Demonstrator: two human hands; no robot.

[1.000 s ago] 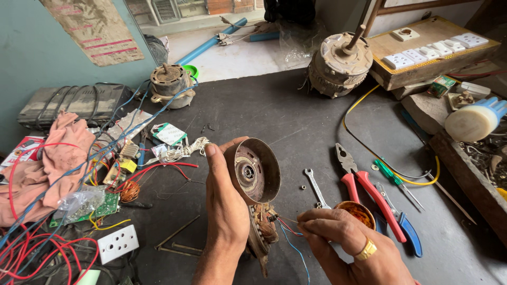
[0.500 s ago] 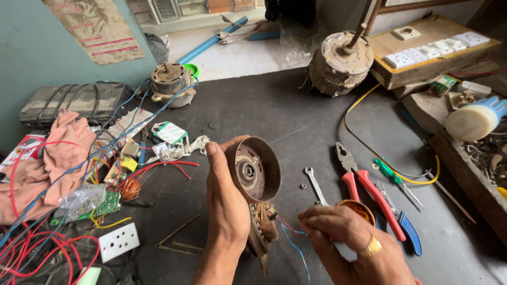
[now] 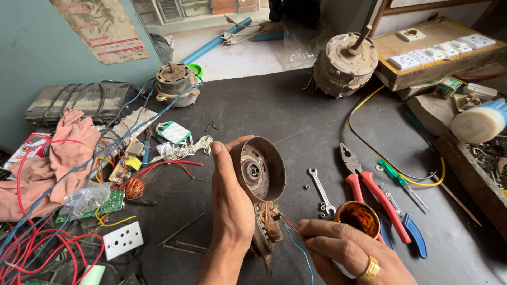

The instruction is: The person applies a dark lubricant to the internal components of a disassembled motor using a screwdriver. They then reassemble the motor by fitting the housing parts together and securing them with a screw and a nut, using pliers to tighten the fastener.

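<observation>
Tin (image 3: 358, 217) holds brown paste, beside right hand (image 3: 348, 252).

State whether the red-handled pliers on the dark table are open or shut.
Shut: the red-handled pliers lie flat with jaws together and handles close, beside a small silver spanner.

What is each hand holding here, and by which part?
Left hand grips the motor by the rim of its round cover. Right hand pinches the thin wires coming from the motor's lower part.
</observation>
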